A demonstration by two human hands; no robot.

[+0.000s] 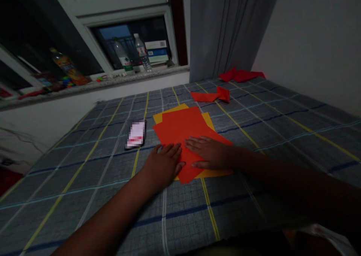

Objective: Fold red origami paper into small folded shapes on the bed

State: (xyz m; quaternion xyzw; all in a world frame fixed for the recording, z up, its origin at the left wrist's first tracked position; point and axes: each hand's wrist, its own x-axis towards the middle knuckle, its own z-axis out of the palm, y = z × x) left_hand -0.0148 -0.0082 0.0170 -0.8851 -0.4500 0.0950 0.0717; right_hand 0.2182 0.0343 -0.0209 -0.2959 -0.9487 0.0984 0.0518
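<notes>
Several sheets of orange-red paper [183, 122] lie overlapping on the bed, with yellow-orange paper [209, 121] showing from beneath at the edges. My left hand [163, 164] rests on the left edge of the orange-red paper, fingers spread out and holding nothing. Flat on the middle of the same paper lies my right hand [210, 152], its fingers stretched toward the left. Both palms face down, and the paper under them is hidden. Beyond the stack lies a folded orange-red paper piece [210, 96].
A phone [135, 134] lies left of the paper on the plaid bedspread [93, 184]. A red folded piece [242, 75] is at the far edge by the curtain [220, 30]. Bottles [143, 53] and boxes [158, 55] stand on the windowsill [113, 81].
</notes>
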